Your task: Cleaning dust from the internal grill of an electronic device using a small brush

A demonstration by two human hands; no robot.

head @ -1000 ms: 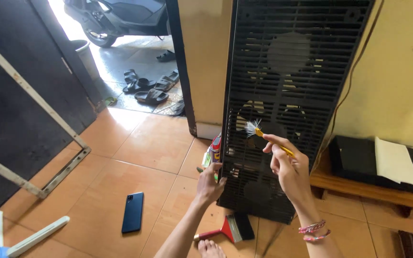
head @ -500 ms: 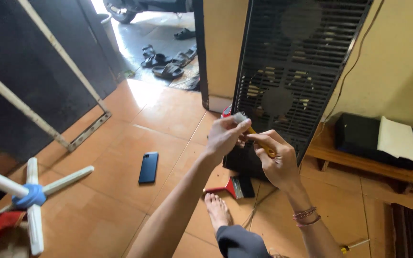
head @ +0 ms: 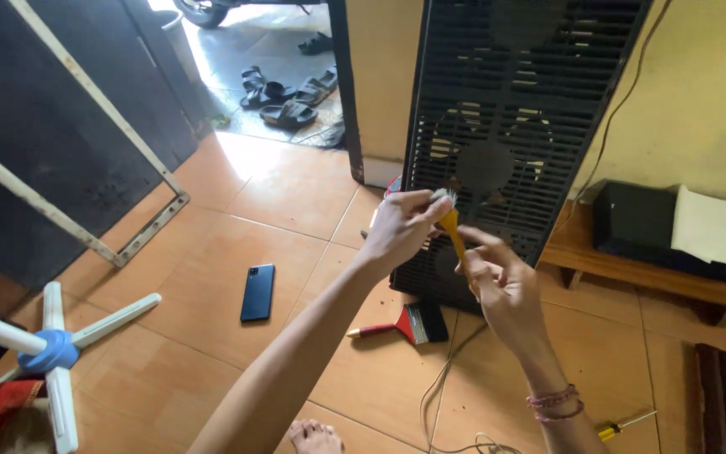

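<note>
Right hand (head: 502, 282) is pinching small orange brush (head: 452, 229) by its handle; left hand (head: 401, 225) is pinching bristles just above, black grille (head: 514, 109) behind.

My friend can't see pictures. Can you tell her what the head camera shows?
Two bare hands hold a small orange-handled brush before a tall black slatted grille: the left hand pinches the bristles, the right hand grips the handle. On the orange tile floor lie a red-handled paintbrush and a dark phone.
</note>
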